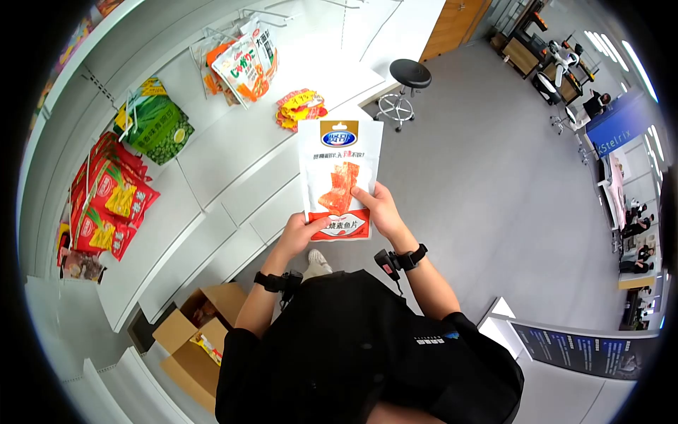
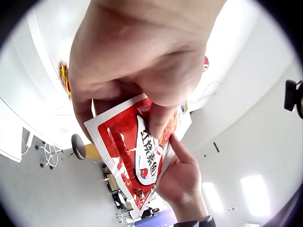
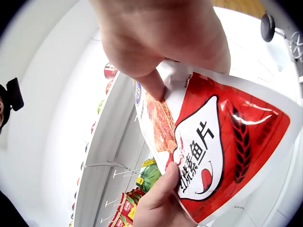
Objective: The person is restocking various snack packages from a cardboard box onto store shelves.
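A white and red snack bag (image 1: pixel 316 185) with a picture of orange-red slices is held upright in front of the body, its printed front facing the head camera. My left hand (image 1: pixel 296 233) grips its lower left corner, thumb over the red band. On the right edge, a little higher, my right hand (image 1: pixel 385 213) pinches the bag with the thumb on the picture. In the left wrist view the red lower part of the bag (image 2: pixel 113 135) shows below the left hand (image 2: pixel 137 52). Behind the bag, the fingers are mostly hidden.
Red snack bags (image 1: pixel 113 191), a green bag (image 1: pixel 157 121) and white packs (image 1: pixel 244 67) hang on hooks at the left. Red and yellow packets (image 1: pixel 301 107) lie on the white shelf. An open carton (image 1: pixel 187 332) stands below left; a black stool (image 1: pixel 410 73) stands ahead.
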The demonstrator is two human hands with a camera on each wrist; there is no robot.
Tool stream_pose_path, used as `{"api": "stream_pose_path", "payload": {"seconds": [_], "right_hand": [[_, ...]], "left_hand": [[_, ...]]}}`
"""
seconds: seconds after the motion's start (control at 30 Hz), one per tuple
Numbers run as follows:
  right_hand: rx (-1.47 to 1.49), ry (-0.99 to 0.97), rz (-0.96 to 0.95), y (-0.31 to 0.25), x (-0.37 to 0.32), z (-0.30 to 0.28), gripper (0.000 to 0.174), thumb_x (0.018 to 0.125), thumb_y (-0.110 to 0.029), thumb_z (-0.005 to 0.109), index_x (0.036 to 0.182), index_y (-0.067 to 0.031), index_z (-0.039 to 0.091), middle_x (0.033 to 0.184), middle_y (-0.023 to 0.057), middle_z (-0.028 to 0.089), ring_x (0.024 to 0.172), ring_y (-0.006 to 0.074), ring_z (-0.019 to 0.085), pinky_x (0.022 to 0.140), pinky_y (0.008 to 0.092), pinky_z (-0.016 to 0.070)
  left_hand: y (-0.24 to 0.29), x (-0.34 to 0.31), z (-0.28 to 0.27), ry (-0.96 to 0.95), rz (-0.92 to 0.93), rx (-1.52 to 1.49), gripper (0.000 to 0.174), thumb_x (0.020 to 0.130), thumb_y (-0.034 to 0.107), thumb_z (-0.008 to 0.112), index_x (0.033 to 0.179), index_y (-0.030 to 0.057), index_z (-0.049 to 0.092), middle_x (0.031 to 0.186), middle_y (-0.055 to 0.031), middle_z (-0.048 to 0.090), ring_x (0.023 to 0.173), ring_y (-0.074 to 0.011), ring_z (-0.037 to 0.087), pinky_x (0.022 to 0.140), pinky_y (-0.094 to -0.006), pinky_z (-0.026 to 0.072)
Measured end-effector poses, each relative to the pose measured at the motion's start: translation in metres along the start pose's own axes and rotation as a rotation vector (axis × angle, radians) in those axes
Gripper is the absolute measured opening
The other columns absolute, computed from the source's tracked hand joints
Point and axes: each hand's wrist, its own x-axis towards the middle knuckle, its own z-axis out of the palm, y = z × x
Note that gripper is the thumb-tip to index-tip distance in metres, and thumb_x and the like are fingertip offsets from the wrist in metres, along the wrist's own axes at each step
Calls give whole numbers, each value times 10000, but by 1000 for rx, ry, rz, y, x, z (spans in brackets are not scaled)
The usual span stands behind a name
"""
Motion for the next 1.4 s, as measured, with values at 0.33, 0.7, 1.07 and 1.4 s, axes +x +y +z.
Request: {"api": "stream_pose_path", "payload": {"seconds": [0.33,0.7,1.07,1.4], "right_hand": [[-9,137,-96,-13,101,-4,333,949,-236,525,1149,30,542,1056,63,630,889,102,595,766,236,482],[-183,-35,-70,-42,238,-10,292,944,-281,529,1012,-17,632,728,-75,565,574,-12,388,495,176,309],[-56,-441,-59,-96,368,-5,293,955,-212,500,1089,29,598,979,44,644,873,74,555,786,240,456],[-91,-534,8,-101,403,-5,315,950,-232,510,1103,30,592,963,50,646,861,69,556,760,233,458]], "left_hand": [[15,90,-49,-33,-3,105,296,867,143,618,1063,-79,611,968,-102,669,853,-124,619,758,-263,492],[38,136,-95,208,34,76,291,906,184,557,1087,-39,600,1020,-76,631,938,-149,580,829,-287,455],[91,161,-56,623,191,-46,274,936,171,495,1107,-24,583,1114,-109,611,1006,-195,596,883,-314,460],[77,140,-23,996,202,-127,256,939,157,497,1097,-18,599,1091,-111,632,962,-180,613,887,-297,469]]}}
